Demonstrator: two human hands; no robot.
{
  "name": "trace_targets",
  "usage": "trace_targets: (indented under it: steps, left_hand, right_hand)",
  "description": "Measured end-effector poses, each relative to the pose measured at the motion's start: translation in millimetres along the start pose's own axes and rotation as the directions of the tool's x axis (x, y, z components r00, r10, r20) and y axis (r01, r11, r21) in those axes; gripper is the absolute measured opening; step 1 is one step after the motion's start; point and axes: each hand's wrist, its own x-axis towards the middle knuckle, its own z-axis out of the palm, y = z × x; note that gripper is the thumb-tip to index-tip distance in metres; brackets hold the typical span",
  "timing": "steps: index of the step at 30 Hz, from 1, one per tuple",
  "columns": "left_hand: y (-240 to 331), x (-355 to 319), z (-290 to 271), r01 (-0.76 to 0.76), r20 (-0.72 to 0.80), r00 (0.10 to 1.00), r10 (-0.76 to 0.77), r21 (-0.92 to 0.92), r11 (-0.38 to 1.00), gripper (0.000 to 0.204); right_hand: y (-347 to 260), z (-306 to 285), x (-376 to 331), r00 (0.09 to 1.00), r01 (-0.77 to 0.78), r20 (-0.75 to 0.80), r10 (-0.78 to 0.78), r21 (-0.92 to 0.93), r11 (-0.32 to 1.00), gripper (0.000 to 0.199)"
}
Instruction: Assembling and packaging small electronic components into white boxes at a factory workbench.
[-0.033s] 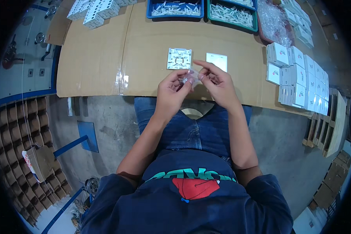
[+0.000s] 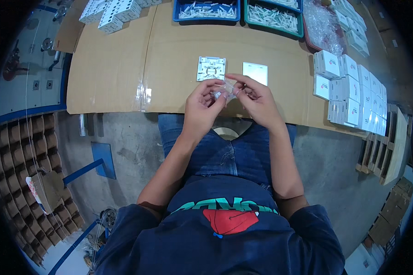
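Note:
Between my hands, just above the table's near edge, is a small clear plastic bag (image 2: 226, 85); its contents are too small to make out. My left hand (image 2: 203, 99) pinches the bag between thumb and fingers. From the other side my right hand (image 2: 258, 100) grips it with the thumb against the bent fingers, its index finger stretched across toward the left. Just beyond my hands lies an open white square plastic housing (image 2: 211, 69) with a round inner part. A flat white square cover (image 2: 255, 73) lies to its right, partly behind my right fingers.
Cardboard (image 2: 110, 68) covers the table. At the far side stand a blue bin (image 2: 206, 20) and a green bin (image 2: 274, 30) of small white pieces, beside a reddish bin of clear bags (image 2: 323, 25). White boxes (image 2: 353, 91) are stacked at right; more white units (image 2: 112, 16) sit far left.
My right index finger has shifted slightly, and the clear bag has turned a little between my fingers. Everything on the table stays where it was.

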Motion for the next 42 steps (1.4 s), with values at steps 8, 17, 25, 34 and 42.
trace_targets:
  steps: [8, 17, 25, 34, 42]
  left_hand:
    - [-2.2, -1.9, -10.3, -0.035, 0.001, 0.999, 0.035, 0.022, 0.999, 0.034]
    - [-17.3, -3.5, -15.5, 0.110, 0.076, 0.990, -0.118, 0.100, 0.989, 0.029]
    - [-13.3, -6.3, -21.6, 0.143, 0.085, 0.985, -0.148, 0.061, 0.988, 0.028]
    - [-22.3, -2.0, -29.9, 0.378, 0.017, 0.926, -0.378, 0.003, 0.926, 0.032]
    - [-13.0, 1.0, -45.8, 0.425, 0.002, 0.905, -0.425, -0.030, 0.905, 0.032]
  right_hand:
    - [4.4, -6.1, -0.4, 0.990, -0.125, 0.069, 0.127, -0.029, 0.992, 0.027]
    - [17.9, -7.6, -1.2, 0.952, -0.270, 0.154, 0.263, 0.022, 0.963, 0.027]
    - [25.1, -16.5, -0.3, 0.949, -0.271, 0.185, 0.256, 0.057, 0.961, 0.024]
    - [26.0, -9.7, 0.8, 0.958, -0.244, 0.145, 0.246, -0.030, 0.969, 0.015]
    - [17.2, 6.7, 3.9, 0.935, -0.322, 0.133, 0.328, -0.064, 0.945, 0.017]
